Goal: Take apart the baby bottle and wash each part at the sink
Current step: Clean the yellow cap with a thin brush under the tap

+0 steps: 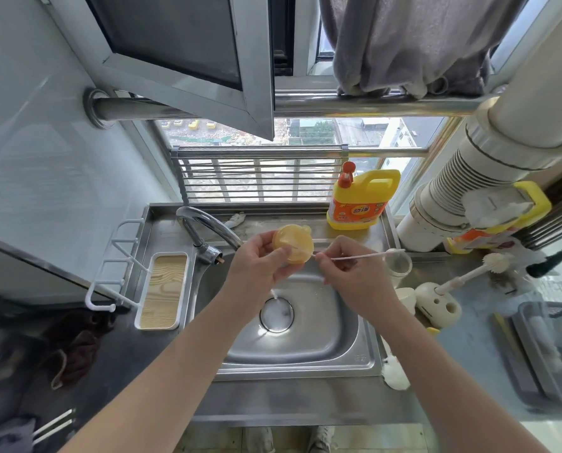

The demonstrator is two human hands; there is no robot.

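I see my left hand (260, 259) over the sink, fingers curled round a yellow bottle top (294, 245) with small ear-like bumps on its rim. My right hand (351, 273) pinches a thin white straw brush (354, 256) between thumb and fingertips; one end of the brush meets the yellow top, and the other reaches right, over a clear bottle body (399, 264) standing at the sink's right edge. Below both hands the steel sink (338, 338) lies open, its round drain (277, 313) foamy. The curved tap (204, 223) arches in from the back left and ends just beside my left hand. Left of the basin, on the sink's rim, sits a white tray with a wood-grain floor (163, 291). On the right counter a white stand with a bottle brush (438, 302) is near the clear bottle, and a grey dish rack (551, 348) is farther out. On the back ledge stands a yellow detergent jug (359, 201) with a red pump; its orange label bears white characters, probably a brand name, too blurred to read.
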